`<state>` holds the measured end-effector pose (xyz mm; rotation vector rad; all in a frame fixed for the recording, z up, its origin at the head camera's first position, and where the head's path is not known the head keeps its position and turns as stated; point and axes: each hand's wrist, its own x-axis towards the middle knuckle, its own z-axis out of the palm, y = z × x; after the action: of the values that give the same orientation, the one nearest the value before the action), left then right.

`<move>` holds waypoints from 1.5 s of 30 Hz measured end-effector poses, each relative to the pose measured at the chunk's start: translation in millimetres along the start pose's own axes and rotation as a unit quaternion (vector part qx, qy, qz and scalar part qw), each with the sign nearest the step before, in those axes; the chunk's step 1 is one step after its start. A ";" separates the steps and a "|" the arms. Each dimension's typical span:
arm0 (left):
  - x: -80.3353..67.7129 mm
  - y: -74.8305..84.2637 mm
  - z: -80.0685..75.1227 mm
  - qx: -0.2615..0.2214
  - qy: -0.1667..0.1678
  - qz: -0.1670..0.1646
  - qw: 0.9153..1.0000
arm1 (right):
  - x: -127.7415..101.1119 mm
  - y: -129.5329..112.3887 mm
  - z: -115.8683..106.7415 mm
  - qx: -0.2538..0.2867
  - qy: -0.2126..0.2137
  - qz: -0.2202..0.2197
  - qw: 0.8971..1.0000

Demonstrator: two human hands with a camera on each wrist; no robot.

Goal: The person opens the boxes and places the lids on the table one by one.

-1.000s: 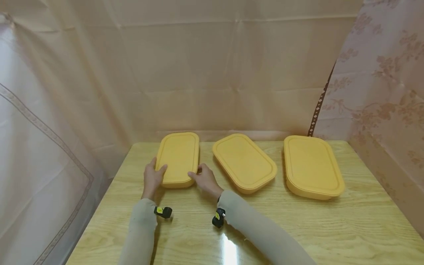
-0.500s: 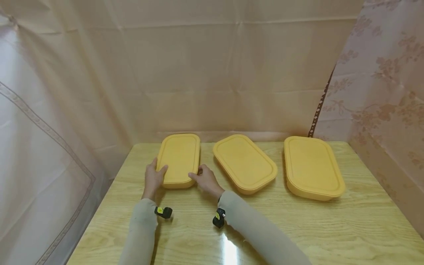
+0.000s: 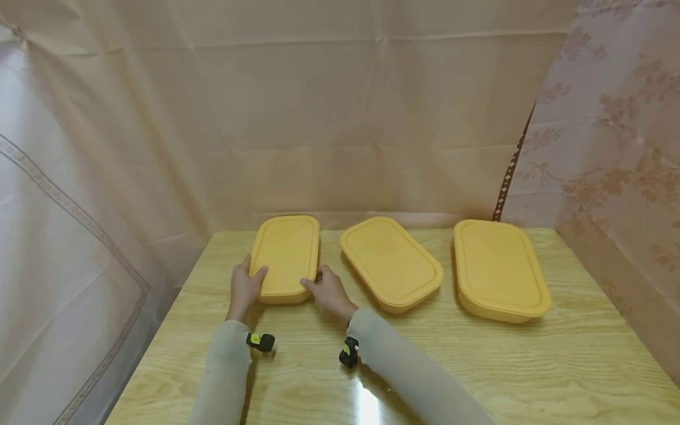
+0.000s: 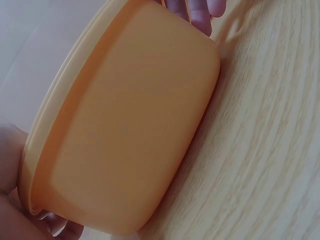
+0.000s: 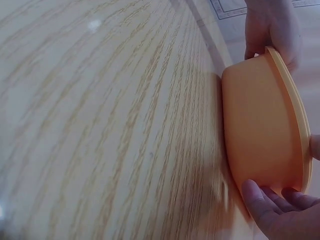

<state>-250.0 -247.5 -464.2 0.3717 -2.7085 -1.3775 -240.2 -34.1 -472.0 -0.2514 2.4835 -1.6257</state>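
Observation:
A yellow lidded container [image 3: 287, 254] lies on the table between my two hands, the leftmost of three alike. My left hand [image 3: 246, 288] grips its left side near the front, thumb on the lid. At the front right corner, my right hand [image 3: 330, 292] holds the rim, its thumb on the lid's edge. The left wrist view shows the container's front wall [image 4: 125, 115], with right-hand fingers [image 4: 200, 15] at the far end. In the right wrist view, right-hand fingers [image 5: 257, 197] touch the wall under the lid rim. The lid sits on the container.
A second yellow container [image 3: 393, 262] lies slantwise to the right, and a third yellow container [image 3: 502, 268] stands farther right. All rest towards the back of the wooden table [image 3: 451, 366]. A beige cloth [image 3: 297, 118] hangs behind, with patterned cloth [image 3: 627, 153] at the right.

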 end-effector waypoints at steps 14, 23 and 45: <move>0.2 -0.4 1.2 -0.014 0.009 -0.001 1.000 | -0.1 -1.0 -2.4 0.005 -0.013 0.008 1.000; -1.5 0.2 1.8 0.007 0.029 -0.003 1.000 | -1.8 -4.7 -2.1 0.011 -0.003 0.016 1.000; -16.4 16.7 6.6 0.147 0.092 0.128 0.976 | -1.2 -6.8 1.0 0.034 0.012 0.028 0.999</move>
<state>-238.3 -228.8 -454.0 0.1499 -2.6879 -0.8351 -238.4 -37.4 -466.2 -0.1525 2.4235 -1.6980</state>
